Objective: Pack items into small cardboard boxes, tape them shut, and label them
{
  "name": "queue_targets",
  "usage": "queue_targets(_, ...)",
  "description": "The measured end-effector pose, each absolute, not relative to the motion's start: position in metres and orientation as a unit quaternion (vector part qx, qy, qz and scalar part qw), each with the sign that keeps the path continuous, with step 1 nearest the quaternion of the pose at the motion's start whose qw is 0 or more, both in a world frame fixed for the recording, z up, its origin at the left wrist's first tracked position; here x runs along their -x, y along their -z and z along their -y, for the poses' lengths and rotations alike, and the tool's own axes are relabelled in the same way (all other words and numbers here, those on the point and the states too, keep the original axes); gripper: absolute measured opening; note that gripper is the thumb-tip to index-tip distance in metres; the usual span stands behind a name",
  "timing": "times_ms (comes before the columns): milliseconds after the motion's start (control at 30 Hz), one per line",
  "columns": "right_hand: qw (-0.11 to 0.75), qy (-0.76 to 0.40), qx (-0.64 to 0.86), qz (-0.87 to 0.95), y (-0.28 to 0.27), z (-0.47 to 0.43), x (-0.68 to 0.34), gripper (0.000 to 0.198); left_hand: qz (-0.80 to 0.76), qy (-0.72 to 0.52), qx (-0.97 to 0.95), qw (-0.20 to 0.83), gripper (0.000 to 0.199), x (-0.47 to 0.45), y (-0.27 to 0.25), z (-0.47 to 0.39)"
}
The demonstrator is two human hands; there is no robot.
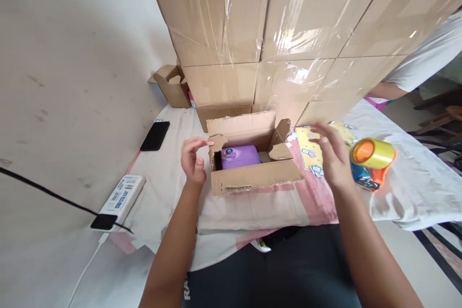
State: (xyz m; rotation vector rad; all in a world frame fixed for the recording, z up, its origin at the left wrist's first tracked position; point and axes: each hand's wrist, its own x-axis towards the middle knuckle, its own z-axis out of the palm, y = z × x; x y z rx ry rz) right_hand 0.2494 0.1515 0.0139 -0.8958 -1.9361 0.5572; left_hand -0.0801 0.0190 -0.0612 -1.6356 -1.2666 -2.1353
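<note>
An open cardboard box (258, 175) with torn flap edges sits on the cloth-covered table in front of me. Inside it, toward the left, lies a purple plastic-wrapped pack (241, 156). My left hand (194, 160) is at the box's left side, fingers curved and thumb apart. Its index fingertip meets the left flap, and nothing shows in its grasp. To the right of the box my right hand (332, 154) hovers with fingers apart, slightly blurred and holding nothing. Beside that hand is a tape dispenser (373, 159) with a yellow roll and orange parts.
Stacked, clear-taped cartons (296, 38) form a wall behind the box. A small open carton (175, 89), a black phone (155, 135) and a white power strip (124, 197) are on the left. Another person's sleeve (431, 53) shows at far right. A yellow patterned sheet (306, 147) lies by the box.
</note>
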Motion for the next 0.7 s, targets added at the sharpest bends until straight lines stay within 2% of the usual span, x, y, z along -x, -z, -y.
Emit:
queue_targets(133, 0.393, -0.358, 0.289, 0.796, 0.015, -0.147, -0.243, 0.047, 0.463, 0.634, 0.614, 0.080, 0.033, 0.081, 0.057, -0.015)
queue_targets(267, 0.405, -0.367, 0.245, 0.801, 0.020, -0.141, -0.226, 0.041, 0.488, 0.660, 0.567, 0.065, 0.028, 0.084, 0.060, -0.020)
queue_targets(300, 0.413, -0.364, 0.242, 0.799, 0.021, -0.140, -0.224, 0.040, 0.488, 0.677, 0.550, 0.037, 0.031, 0.084, 0.061, -0.022)
queue_targets(433, 0.444, -0.351, 0.220, 0.794, 0.031, -0.138, -0.222, 0.037, 0.431, 0.735, 0.504, -0.142, 0.071, 0.081, 0.068, -0.030)
queue_targets(567, 0.471, -0.336, 0.217, 0.786, 0.041, -0.128, -0.219, 0.038, 0.372, 0.753, 0.473, -0.266, 0.088, 0.078, 0.070, -0.030)
queue_targets(633, 0.484, -0.325, 0.220, 0.782, 0.043, -0.120, -0.215, 0.039, 0.375, 0.756, 0.468, -0.264, 0.083, 0.080, 0.068, -0.030)
queue_targets(700, 0.500, -0.310, 0.224, 0.777, 0.045, -0.113, -0.212, 0.040, 0.395, 0.747, 0.482, -0.230, 0.061, 0.082, 0.065, -0.030)
